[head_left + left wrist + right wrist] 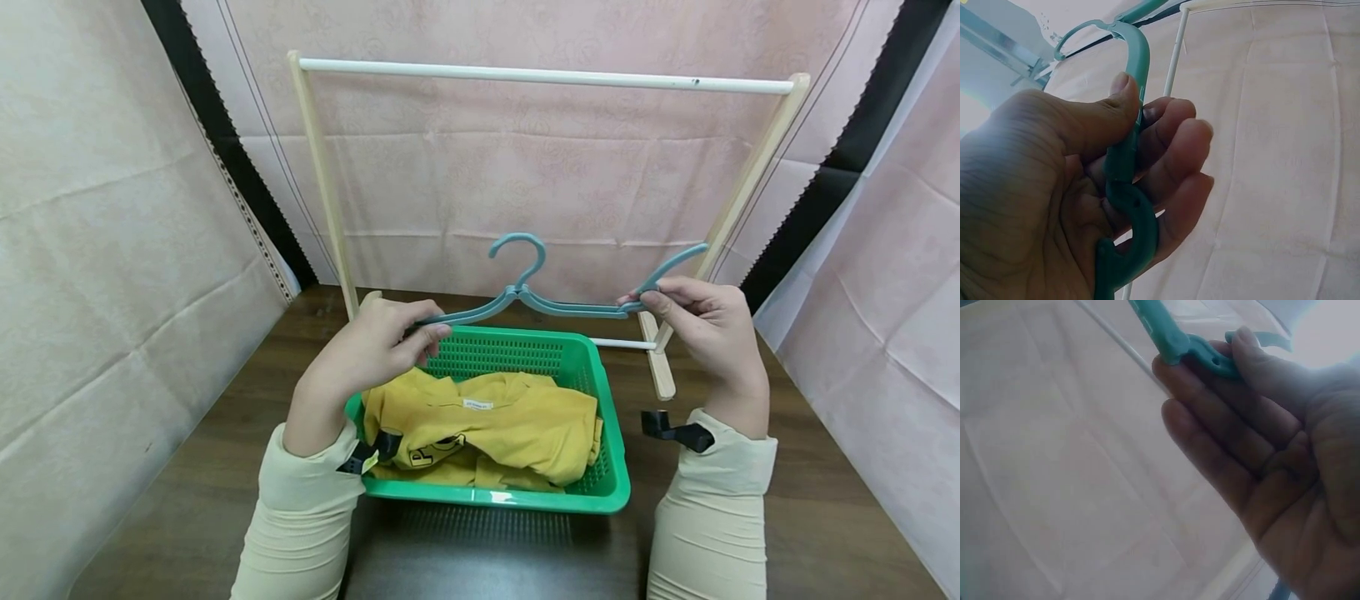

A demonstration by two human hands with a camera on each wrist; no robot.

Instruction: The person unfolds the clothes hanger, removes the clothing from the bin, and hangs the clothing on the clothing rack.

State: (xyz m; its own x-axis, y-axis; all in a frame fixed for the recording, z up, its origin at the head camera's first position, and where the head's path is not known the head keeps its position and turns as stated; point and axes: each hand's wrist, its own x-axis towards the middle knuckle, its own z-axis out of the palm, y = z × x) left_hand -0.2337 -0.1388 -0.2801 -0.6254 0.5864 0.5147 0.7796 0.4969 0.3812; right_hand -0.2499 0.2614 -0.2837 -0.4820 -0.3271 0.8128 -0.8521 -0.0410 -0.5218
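Observation:
Both hands hold a blue-green plastic clothes hanger (573,310) level above the far rim of the basket, its hook pointing up. My left hand (378,337) grips one arm of it; in the left wrist view the thumb lies along the hanger (1137,59) and the fingers curl behind, around its notched end. With thumb and fingertips, my right hand (708,329) pinches the other arm, which bends upward past the grip. In the right wrist view the hanger (1159,326) crosses the fingertips. Below lies a yellow T-shirt (525,425), bunched up, its neck label showing and a dark print partly folded away.
The shirt lies in a green plastic basket (617,467) on a dark wood-look table (187,492). Behind stands a rack with a white top rod (525,73), pale wooden side posts (324,179) and a low white bar (622,343). Pale curtains (97,250) surround the table.

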